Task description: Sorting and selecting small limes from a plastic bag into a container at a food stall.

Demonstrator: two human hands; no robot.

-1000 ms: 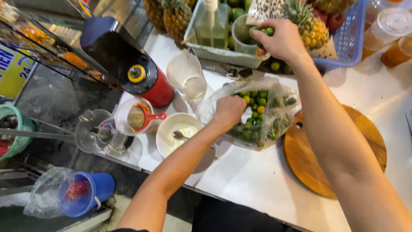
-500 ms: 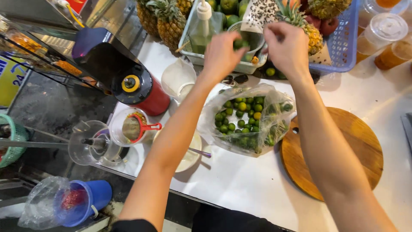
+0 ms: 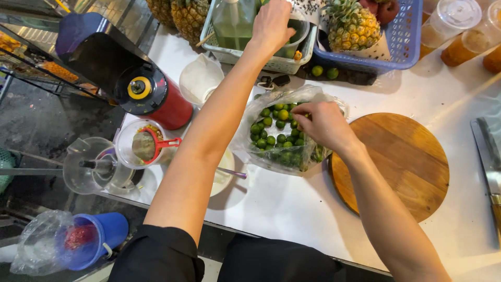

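Note:
A clear plastic bag (image 3: pixel 261 151) of small green limes (image 3: pixel 271 122) lies open on the white counter (image 3: pixel 292 209). My right hand (image 3: pixel 323 125) reaches into the bag's mouth, fingers curled around limes. My left hand (image 3: pixel 274 23) stretches far up over a round container (image 3: pixel 300 31) inside a pale basket (image 3: pixel 282 63). Its fingers point down into the container and hide whatever they hold.
A round wooden board (image 3: pixel 402 162) lies right of the bag, with a knife (image 3: pixel 490 156) at the far right edge. A red and black juicer (image 3: pixel 156 99), a jug with a red strainer (image 3: pixel 146 146), a white bowl (image 3: pixel 227 175) and a white pitcher (image 3: pixel 201 78) stand left. A blue basket (image 3: pixel 402 47) holds a pineapple (image 3: pixel 352 26).
A second ago my left hand was in the bag and my right at the container. Both then met at the container. Now my right hand has dropped into the bag while my left stays up.

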